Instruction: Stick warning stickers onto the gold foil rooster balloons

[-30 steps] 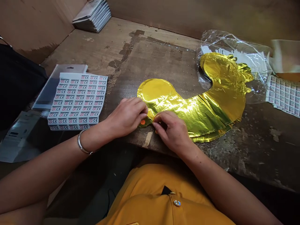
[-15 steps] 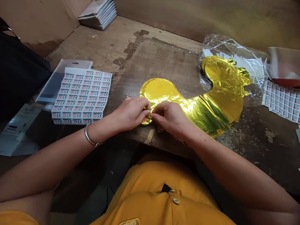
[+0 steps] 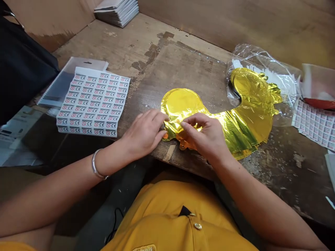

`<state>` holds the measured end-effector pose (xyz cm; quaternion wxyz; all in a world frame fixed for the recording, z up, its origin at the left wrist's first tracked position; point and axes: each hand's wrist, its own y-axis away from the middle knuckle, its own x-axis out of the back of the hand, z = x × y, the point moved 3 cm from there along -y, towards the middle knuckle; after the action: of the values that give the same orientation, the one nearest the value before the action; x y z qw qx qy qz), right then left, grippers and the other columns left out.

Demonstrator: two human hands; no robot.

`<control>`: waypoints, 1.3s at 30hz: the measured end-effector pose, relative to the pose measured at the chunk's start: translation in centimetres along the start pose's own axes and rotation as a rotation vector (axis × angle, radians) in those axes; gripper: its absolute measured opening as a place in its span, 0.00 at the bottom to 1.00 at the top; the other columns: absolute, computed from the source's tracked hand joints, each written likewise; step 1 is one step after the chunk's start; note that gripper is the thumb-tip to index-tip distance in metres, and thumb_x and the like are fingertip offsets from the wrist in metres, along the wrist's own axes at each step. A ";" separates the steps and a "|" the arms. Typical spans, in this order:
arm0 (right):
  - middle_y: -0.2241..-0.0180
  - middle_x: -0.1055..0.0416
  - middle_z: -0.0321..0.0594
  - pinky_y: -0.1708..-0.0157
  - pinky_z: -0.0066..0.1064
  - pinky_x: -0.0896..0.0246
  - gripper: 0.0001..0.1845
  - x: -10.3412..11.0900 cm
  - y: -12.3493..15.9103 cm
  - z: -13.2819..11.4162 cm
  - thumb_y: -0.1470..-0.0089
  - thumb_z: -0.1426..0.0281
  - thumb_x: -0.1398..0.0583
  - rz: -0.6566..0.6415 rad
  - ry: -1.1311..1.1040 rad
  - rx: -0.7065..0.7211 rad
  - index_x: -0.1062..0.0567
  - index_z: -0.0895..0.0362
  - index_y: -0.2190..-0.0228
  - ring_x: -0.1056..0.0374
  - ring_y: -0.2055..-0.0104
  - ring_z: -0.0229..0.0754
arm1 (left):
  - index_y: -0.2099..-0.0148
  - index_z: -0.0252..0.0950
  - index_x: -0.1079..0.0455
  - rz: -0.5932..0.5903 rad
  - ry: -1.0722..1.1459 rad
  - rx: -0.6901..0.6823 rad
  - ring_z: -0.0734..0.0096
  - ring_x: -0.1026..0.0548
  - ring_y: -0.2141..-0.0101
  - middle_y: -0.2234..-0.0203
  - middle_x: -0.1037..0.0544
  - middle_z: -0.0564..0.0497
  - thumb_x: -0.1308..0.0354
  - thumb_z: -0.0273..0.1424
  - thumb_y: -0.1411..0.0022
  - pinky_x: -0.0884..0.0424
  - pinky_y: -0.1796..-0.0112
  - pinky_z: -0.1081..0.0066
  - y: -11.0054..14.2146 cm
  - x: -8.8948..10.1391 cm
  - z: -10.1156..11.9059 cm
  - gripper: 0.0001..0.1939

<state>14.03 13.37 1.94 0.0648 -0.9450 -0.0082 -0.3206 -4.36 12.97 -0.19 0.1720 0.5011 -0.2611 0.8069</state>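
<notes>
A stack of flat golden foil balloons (image 3: 183, 99) lies in front of me, one end round and the other spreading out to the right. My left hand (image 3: 146, 129) rests at the lower left rim of the round end, fingertips touching the foil and thumb apart from the fingers. Over the foil just right of it, my right hand (image 3: 209, 134) has thumb and index finger pinched together. What sits between those fingertips is too small to make out. Small foil tabs show under the right hand near the table edge.
A sheet of CE warning stickers (image 3: 92, 103) lies at left on clear plastic sleeves (image 3: 59, 83). A clear bag (image 3: 261, 57) with white strips stands behind the balloons. More label sheets (image 3: 315, 122) are at right. A paper stack (image 3: 117, 14) sits at the back, a black bag (image 3: 23, 66) far left.
My fingertips, earlier together at the foil's lower left edge, have come apart. My right hand has shifted right over the foil, and my left thumb has moved away from its fingers.
</notes>
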 end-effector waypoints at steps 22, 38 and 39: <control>0.81 0.29 0.36 0.80 0.26 0.45 0.10 -3.0 -0.2 0.4 0.51 0.66 0.41 -0.209 0.086 -0.203 0.26 0.60 0.79 0.38 0.80 0.33 | 0.49 0.36 0.27 0.097 -0.176 -0.148 0.57 0.28 0.54 0.52 0.22 0.46 0.49 0.30 0.34 0.36 0.54 0.57 3.3 -1.0 1.8 0.14; 0.82 0.28 0.37 0.78 0.27 0.46 0.12 -3.1 -0.5 0.3 0.51 0.66 0.40 -0.201 0.280 -0.145 0.24 0.58 0.80 0.36 0.79 0.35 | 0.48 0.36 0.28 0.056 -0.149 -0.132 0.56 0.29 0.52 0.51 0.24 0.46 0.51 0.29 0.33 0.37 0.50 0.55 3.3 -1.1 1.7 0.15; 0.81 0.28 0.38 0.78 0.28 0.46 0.11 -3.1 -0.5 0.2 0.51 0.66 0.40 -0.202 0.290 -0.137 0.24 0.58 0.80 0.36 0.79 0.36 | 0.48 0.36 0.29 0.052 -0.150 -0.132 0.56 0.29 0.52 0.51 0.24 0.46 0.51 0.30 0.33 0.38 0.50 0.56 3.3 -1.0 1.7 0.15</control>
<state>11.70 13.96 -0.08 -0.0316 -0.8854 -0.0716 -0.4583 -4.44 9.28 -1.33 0.1638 0.5408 -0.3386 0.7524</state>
